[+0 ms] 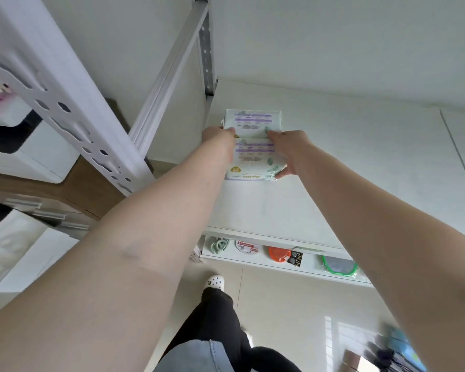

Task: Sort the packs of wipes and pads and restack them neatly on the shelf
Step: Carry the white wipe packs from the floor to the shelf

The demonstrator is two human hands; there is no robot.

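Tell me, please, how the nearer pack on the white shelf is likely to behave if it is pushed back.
The nearer pack looks soft, so it would probably give a little under the fingers. It lies flat on the smooth white shelf, so it should slide, not tip. It would likely nudge the farther pack just behind it.

2 matching packs [254, 146] lie flat on the white shelf [333, 162], end to end and touching (white wrappers, purple bands, green leaf print); the nearer pack [255, 163] shows a yellow badge, the farther pack [253, 122] sits behind.
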